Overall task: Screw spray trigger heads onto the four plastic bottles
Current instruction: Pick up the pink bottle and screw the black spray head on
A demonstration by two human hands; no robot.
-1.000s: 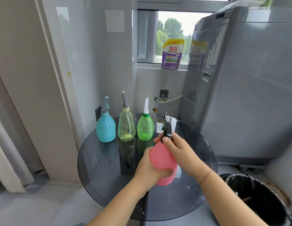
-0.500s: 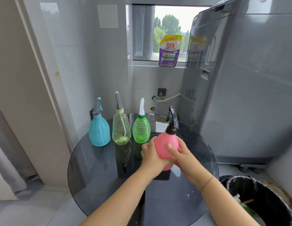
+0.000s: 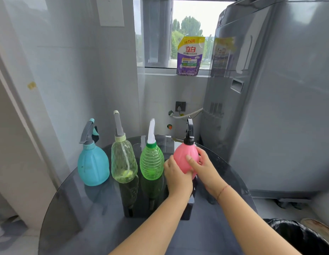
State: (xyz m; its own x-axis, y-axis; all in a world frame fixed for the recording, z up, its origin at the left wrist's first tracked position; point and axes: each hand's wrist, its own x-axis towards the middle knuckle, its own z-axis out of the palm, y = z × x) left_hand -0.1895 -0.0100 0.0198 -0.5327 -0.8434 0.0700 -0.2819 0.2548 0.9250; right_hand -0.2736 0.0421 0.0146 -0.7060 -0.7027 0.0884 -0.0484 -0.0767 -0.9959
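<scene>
Round glass table (image 3: 71, 214), left hand (image 3: 176, 176) and right hand (image 3: 203, 165) grip closed around upright pink bottle (image 3: 184, 156)

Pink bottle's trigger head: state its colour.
Black trigger head, clearest in the head view, atop the pink bottle.

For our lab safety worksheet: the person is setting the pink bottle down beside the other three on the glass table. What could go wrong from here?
1. The pink bottle, held by the left hand and right hand, sits close to the green bottle; a nudge might topple the row.
2. It stands near the table's far right edge, so it could slip off.
3. Its black head may be loose; tightness cannot be seen.
</scene>
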